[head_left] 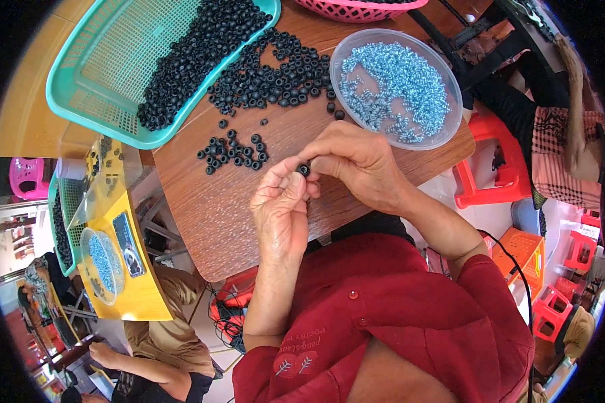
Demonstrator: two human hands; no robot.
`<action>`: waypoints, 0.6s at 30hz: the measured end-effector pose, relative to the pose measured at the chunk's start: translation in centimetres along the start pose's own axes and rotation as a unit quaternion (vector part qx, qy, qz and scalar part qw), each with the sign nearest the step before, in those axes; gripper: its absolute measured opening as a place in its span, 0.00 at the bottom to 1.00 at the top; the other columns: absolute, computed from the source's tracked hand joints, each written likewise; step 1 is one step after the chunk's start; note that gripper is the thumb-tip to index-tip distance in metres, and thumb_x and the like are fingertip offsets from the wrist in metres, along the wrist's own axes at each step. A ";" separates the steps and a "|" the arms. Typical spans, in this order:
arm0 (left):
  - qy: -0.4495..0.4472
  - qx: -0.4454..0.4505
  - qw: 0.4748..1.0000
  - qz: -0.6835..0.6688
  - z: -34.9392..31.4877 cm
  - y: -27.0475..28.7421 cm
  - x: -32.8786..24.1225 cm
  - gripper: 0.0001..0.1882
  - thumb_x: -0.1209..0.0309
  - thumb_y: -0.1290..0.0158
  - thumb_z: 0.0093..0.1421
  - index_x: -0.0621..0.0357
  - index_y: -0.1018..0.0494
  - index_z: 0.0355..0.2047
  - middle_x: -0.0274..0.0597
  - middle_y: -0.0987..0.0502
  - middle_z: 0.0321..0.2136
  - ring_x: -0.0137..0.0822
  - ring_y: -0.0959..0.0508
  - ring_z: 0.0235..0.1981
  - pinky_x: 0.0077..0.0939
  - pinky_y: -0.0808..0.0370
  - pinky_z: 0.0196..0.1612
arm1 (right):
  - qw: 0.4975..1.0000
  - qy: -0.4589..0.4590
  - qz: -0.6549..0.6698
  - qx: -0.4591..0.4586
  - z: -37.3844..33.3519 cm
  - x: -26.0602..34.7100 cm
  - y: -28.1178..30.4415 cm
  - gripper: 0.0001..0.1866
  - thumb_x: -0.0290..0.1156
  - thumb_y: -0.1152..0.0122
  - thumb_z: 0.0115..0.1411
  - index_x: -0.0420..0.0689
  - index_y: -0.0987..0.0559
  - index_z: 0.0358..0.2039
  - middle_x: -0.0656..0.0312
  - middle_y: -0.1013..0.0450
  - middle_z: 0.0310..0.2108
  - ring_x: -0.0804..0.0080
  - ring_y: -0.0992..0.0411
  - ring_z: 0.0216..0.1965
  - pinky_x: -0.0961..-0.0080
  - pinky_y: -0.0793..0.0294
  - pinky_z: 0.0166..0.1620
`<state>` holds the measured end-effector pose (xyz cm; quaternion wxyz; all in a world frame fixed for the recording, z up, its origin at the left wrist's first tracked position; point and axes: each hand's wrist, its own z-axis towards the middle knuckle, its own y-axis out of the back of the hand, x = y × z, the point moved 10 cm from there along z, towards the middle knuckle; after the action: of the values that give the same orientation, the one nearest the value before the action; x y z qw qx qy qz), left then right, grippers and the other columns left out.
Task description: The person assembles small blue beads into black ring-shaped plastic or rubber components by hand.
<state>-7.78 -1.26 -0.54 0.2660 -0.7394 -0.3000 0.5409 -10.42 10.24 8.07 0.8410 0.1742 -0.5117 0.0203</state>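
Just above the table's near edge, my left hand [277, 208] pinches a small round black part [304, 170] with a hole in its middle between thumb and fingertips. My right hand [364, 163] meets it from the right, thumb and forefinger closed together right at the part. Whatever those right fingertips grip is hidden. Beyond my left hand lies a small group of loose black parts [234, 153] of the same look. A larger pile [275, 79] spreads farther back. Close behind my right hand stands a clear round bowl [339, 94] of small shiny blue-silver pieces [410, 80].
A turquoise mesh basket [107, 74] of black parts tips toward the wooden table [202, 228] at the far left. A pink basket [363, 9] sits at the back. Red stools [501, 178] stand right. Other people sit on both sides, one by a yellow table [141, 295].
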 end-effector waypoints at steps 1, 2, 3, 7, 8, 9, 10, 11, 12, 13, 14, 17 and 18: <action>0.000 0.000 1.000 0.000 0.0 0.1 0.1 0.12 0.79 0.47 0.58 0.67 0.29 0.43 0.44 0.23 0.31 0.31 0.24 0.28 0.23 0.27 0.34 | 0.998 -0.058 0.022 -0.016 -0.2 -0.7 0.2 0.08 0.19 0.37 0.50 0.38 0.21 0.33 0.62 0.26 0.28 0.78 0.30 0.31 0.82 0.31 0.34; 0.002 0.008 1.000 0.009 0.0 0.0 0.1 0.12 0.79 0.47 0.58 0.67 0.29 0.43 0.44 0.23 0.31 0.31 0.24 0.28 0.22 0.27 0.34 | 0.992 -0.115 0.044 -0.031 -0.5 -1.7 0.4 0.07 0.19 0.37 0.49 0.38 0.20 0.32 0.62 0.26 0.27 0.76 0.29 0.31 0.81 0.30 0.34; 0.004 0.016 1.000 0.018 0.0 -0.1 0.1 0.12 0.79 0.47 0.59 0.67 0.29 0.44 0.44 0.23 0.32 0.31 0.24 0.28 0.21 0.27 0.33 | 0.992 -0.115 0.044 -0.031 -0.5 -1.8 0.5 0.07 0.19 0.37 0.49 0.38 0.20 0.32 0.62 0.26 0.27 0.76 0.29 0.31 0.81 0.30 0.34; -0.008 0.012 0.999 0.036 -0.3 -0.3 0.1 0.11 0.78 0.47 0.59 0.67 0.29 0.43 0.44 0.23 0.31 0.30 0.24 0.28 0.21 0.27 0.33 | 1.000 0.006 -0.003 -0.028 -0.3 0.1 1.0 0.08 0.18 0.37 0.48 0.38 0.20 0.31 0.62 0.26 0.28 0.74 0.29 0.32 0.79 0.30 0.35; -0.004 0.011 0.999 0.034 -0.3 -0.4 0.1 0.11 0.78 0.47 0.59 0.67 0.29 0.42 0.44 0.23 0.31 0.30 0.24 0.28 0.21 0.27 0.33 | 0.999 0.024 -0.011 -0.027 -0.3 0.4 1.0 0.08 0.18 0.37 0.48 0.38 0.20 0.31 0.62 0.26 0.28 0.74 0.29 0.33 0.79 0.29 0.35; 0.000 0.009 0.999 0.033 -0.3 -0.5 0.2 0.11 0.78 0.47 0.59 0.67 0.29 0.42 0.44 0.23 0.31 0.30 0.24 0.29 0.21 0.27 0.33 | 0.999 0.023 -0.011 -0.027 -0.3 0.4 1.0 0.08 0.18 0.37 0.48 0.38 0.20 0.31 0.62 0.26 0.28 0.74 0.29 0.33 0.79 0.29 0.35; 0.001 0.009 0.999 0.033 -0.3 -0.5 0.3 0.11 0.78 0.47 0.59 0.67 0.29 0.42 0.44 0.23 0.31 0.30 0.24 0.29 0.21 0.27 0.33 | 0.999 0.013 -0.007 -0.033 -0.4 0.2 1.0 0.07 0.19 0.37 0.47 0.40 0.21 0.30 0.62 0.27 0.27 0.70 0.29 0.32 0.77 0.30 0.36; 0.000 0.011 0.999 0.031 -0.3 -0.6 0.3 0.10 0.78 0.47 0.59 0.67 0.28 0.42 0.45 0.23 0.31 0.30 0.24 0.29 0.21 0.27 0.33 | 0.999 0.002 -0.004 -0.039 -0.5 0.1 1.1 0.07 0.20 0.38 0.46 0.41 0.21 0.29 0.61 0.28 0.26 0.67 0.29 0.31 0.74 0.30 0.36; 0.000 0.013 1.000 0.029 -0.3 -0.7 0.4 0.10 0.78 0.47 0.59 0.67 0.28 0.41 0.45 0.23 0.32 0.31 0.23 0.29 0.20 0.27 0.33 | 0.999 0.001 -0.003 -0.040 -0.5 0.1 1.2 0.07 0.20 0.38 0.46 0.41 0.21 0.29 0.61 0.28 0.26 0.67 0.29 0.31 0.74 0.30 0.36; 0.001 0.013 0.999 0.030 -0.2 -0.6 0.4 0.10 0.78 0.47 0.59 0.67 0.28 0.41 0.45 0.23 0.32 0.31 0.23 0.29 0.20 0.27 0.33 | 0.999 0.014 -0.029 -0.035 -0.5 0.4 1.3 0.08 0.18 0.38 0.48 0.39 0.21 0.31 0.61 0.27 0.28 0.71 0.29 0.32 0.77 0.30 0.35; 0.003 0.016 0.999 0.031 0.0 -0.5 0.5 0.10 0.78 0.47 0.59 0.68 0.28 0.41 0.45 0.23 0.32 0.31 0.23 0.29 0.20 0.27 0.32 | 0.998 0.026 -0.056 -0.032 -0.5 0.7 1.4 0.08 0.17 0.38 0.49 0.38 0.21 0.33 0.62 0.27 0.29 0.74 0.29 0.32 0.80 0.29 0.35; 0.008 0.012 0.999 0.036 0.1 -0.7 0.6 0.10 0.78 0.47 0.59 0.68 0.28 0.41 0.46 0.23 0.32 0.30 0.23 0.29 0.20 0.26 0.32 | 0.996 -0.080 0.023 -0.040 -0.9 -1.2 1.5 0.09 0.17 0.38 0.49 0.38 0.21 0.33 0.61 0.27 0.30 0.73 0.29 0.32 0.80 0.29 0.34; 0.012 0.003 0.999 0.038 0.1 -0.6 0.6 0.10 0.79 0.48 0.59 0.69 0.28 0.41 0.46 0.23 0.32 0.30 0.24 0.28 0.20 0.26 0.32 | 0.996 -0.080 0.023 -0.042 -0.8 -1.3 1.6 0.09 0.17 0.38 0.49 0.38 0.21 0.33 0.61 0.27 0.30 0.73 0.29 0.32 0.80 0.29 0.34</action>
<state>-7.81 -0.39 -0.55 0.2509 -0.7558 -0.2668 0.5429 -10.65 12.22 7.06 0.8032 0.1280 -0.5818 0.0042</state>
